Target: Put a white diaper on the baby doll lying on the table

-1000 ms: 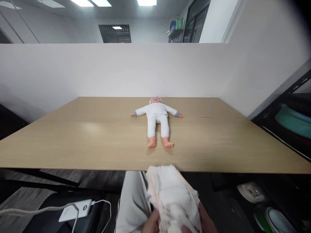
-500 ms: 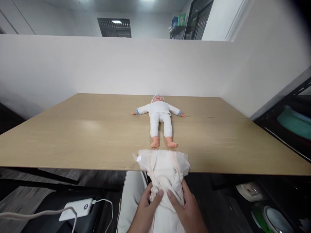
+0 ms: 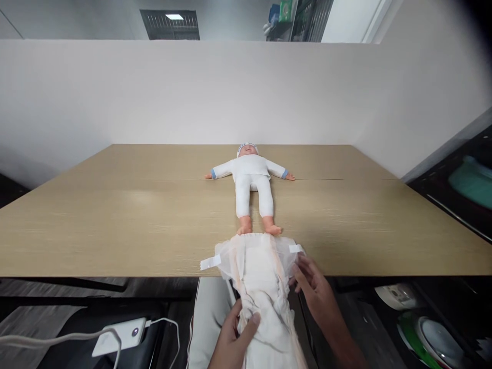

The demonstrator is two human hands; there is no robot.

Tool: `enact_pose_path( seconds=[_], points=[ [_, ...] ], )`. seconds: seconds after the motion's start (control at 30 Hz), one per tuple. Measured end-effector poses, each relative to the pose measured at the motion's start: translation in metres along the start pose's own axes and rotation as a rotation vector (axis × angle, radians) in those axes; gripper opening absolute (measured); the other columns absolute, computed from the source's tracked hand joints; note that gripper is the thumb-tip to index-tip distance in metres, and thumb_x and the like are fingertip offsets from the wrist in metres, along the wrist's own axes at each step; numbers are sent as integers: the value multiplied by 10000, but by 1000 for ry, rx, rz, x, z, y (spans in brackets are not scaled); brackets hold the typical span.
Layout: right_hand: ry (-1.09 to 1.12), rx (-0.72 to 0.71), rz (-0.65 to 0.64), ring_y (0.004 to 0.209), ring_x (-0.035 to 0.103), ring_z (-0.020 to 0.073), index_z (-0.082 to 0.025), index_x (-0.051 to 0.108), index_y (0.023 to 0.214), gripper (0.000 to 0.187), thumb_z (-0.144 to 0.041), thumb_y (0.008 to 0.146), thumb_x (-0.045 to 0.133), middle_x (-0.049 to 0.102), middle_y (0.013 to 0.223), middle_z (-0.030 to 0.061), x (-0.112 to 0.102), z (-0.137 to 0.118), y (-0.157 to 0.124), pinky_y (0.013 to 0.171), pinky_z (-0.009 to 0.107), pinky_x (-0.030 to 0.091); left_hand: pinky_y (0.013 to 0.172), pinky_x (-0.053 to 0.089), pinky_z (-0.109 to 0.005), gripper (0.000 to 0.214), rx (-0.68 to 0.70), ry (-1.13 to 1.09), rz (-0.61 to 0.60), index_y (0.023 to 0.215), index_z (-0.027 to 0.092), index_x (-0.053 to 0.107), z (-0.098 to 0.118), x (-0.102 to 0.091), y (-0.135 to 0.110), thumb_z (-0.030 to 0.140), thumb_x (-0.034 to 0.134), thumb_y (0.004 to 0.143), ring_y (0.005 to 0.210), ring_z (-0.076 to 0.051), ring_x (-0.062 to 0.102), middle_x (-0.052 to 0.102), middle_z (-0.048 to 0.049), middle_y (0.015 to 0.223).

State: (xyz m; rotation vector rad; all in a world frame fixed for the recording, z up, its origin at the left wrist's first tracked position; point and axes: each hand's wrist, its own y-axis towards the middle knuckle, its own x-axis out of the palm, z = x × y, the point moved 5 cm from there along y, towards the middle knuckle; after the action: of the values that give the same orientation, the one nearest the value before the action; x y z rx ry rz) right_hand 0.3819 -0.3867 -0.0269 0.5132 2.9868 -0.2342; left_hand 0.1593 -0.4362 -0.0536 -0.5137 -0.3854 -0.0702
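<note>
A baby doll (image 3: pixel 251 187) in white clothes and a cap lies on its back on the wooden table (image 3: pixel 115 220), feet toward me. A white diaper (image 3: pixel 261 279) is unfolded over the table's near edge, its top just short of the doll's feet, with tape tabs sticking out on both sides. My left hand (image 3: pixel 233 335) pinches the diaper's lower middle part below the table edge. My right hand (image 3: pixel 313 287) has its fingers stretched to the diaper's right edge near the right tab, touching it.
A white partition wall stands behind the table. At the right, dark metal shelving (image 3: pixel 453 205) holds a green basin and dishes. Lower left, a white power bank (image 3: pixel 119 335) with cables lies on a dark seat. My light trousers show under the diaper.
The diaper has been spread wider onto the table toward the doll's feet. My right hand moved from the diaper's middle up to its right edge. The view tilted down slightly.
</note>
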Motion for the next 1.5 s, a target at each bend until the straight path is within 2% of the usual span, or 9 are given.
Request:
enact_pose_path(
  seconds=[0.23, 0.4, 0.53, 0.7, 0.97, 1.07, 1.2, 1.33, 1.5],
  points=[
    [-148, -46, 125, 1024, 714, 269, -206, 592, 1353, 644, -632, 878, 678, 711, 1251, 143, -30, -12, 13, 741, 357, 599, 1153, 467, -485, 707, -9, 37, 33, 1231, 178, 753, -4, -2, 3, 632, 873, 703, 1299, -393, 633, 743, -172, 1286],
    [-468, -416, 375, 1074, 659, 293, -212, 582, 1343, 496, -506, 947, 637, 668, 1305, 162, -25, -49, -7, 852, 457, 579, 1166, 461, -467, 703, -12, 60, 67, 1222, 189, 760, -7, -4, 4, 639, 874, 695, 1318, -385, 623, 733, -166, 1312],
    [-669, -722, 66, 1262, 600, 306, -261, 623, 1331, 338, -302, 1000, 572, 675, 1331, 114, 29, -81, -21, 1091, 536, 487, 1176, 448, -477, 727, 6, 91, 57, 1252, 189, 748, -4, -2, 3, 651, 861, 701, 1329, -389, 613, 728, -168, 1321],
    [-817, -778, -424, 1507, 405, 276, -286, 488, 1546, 513, -383, 1044, 531, 495, 1603, 63, 90, -86, -17, 1230, 501, 399, 1161, 458, -453, 671, 68, 235, -26, 1286, 202, 727, 8, -4, 4, 622, 810, 769, 1334, -378, 601, 726, -149, 1324],
    [-984, -787, -426, 1598, 240, 284, -351, 282, 1654, 666, -413, 1040, 535, 275, 1730, 14, 88, -47, 1, 1288, 565, 258, 1041, 508, -389, 545, -101, 759, -323, 1281, 322, 751, 99, -39, -13, 426, 847, 755, 1059, -307, 701, 789, -64, 1117],
    [-993, -789, -406, 1593, 252, 290, -358, 284, 1653, 658, -422, 1044, 524, 270, 1730, 7, 86, -45, 1, 1283, 573, 256, 1006, 532, -401, 359, 83, 824, -332, 1159, 290, 791, 154, -38, 3, 399, 792, 817, 1047, -297, 695, 784, -68, 1085],
    [-1002, -784, -403, 1594, 248, 290, -352, 316, 1643, 616, -444, 1058, 489, 256, 1734, 3, 89, -46, 0, 1278, 574, 258, 1062, 492, -432, 387, 691, 1149, -220, 1331, 256, 657, 208, -13, 65, 224, 554, 959, 1171, -269, 625, 703, -72, 1251],
    [-1014, -775, -399, 1591, 256, 291, -338, 324, 1641, 621, -451, 1056, 498, 262, 1733, 7, 89, -45, 1, 1279, 576, 257, 1194, 347, -517, 763, 997, 1614, -207, 1563, 208, 422, 214, 23, 142, 26, 541, 832, 1460, -337, 403, 424, -143, 1609],
    [-1020, -793, -396, 1595, 248, 291, -331, 290, 1653, 642, -455, 1057, 493, 251, 1736, 13, 90, -42, 2, 1278, 578, 259, 1227, 249, -556, 1127, 1067, 1929, -504, 1631, 278, 307, 199, 61, 186, -62, 689, 627, 1595, -430, 146, 82, -145, 1763]
  ],
)
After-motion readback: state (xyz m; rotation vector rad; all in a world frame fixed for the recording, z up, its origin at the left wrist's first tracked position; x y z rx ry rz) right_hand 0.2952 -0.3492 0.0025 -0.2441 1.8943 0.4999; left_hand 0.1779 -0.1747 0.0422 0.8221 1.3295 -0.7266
